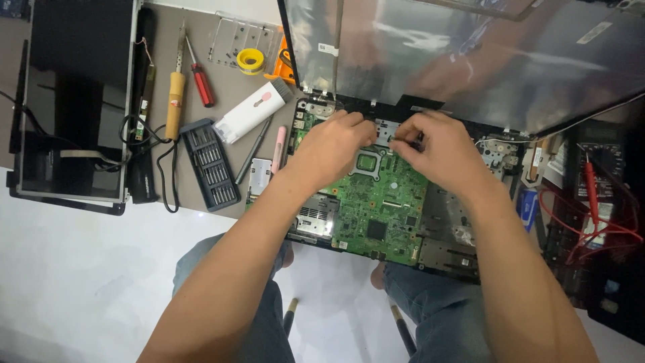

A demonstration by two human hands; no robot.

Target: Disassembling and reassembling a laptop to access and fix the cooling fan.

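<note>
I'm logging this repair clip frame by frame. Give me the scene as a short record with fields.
setting: grey mat on a white surface, seen from above
main item: opened laptop base with its green circuit board bare, lid tilted back
left hand: left hand rests fingertips on the board's far edge
right hand: right hand pinches something small there, too hidden to tell
tools to the left: bit set, red screwdriver, yellow-handled iron, yellow tape roll
far left: loose screen panel
</note>
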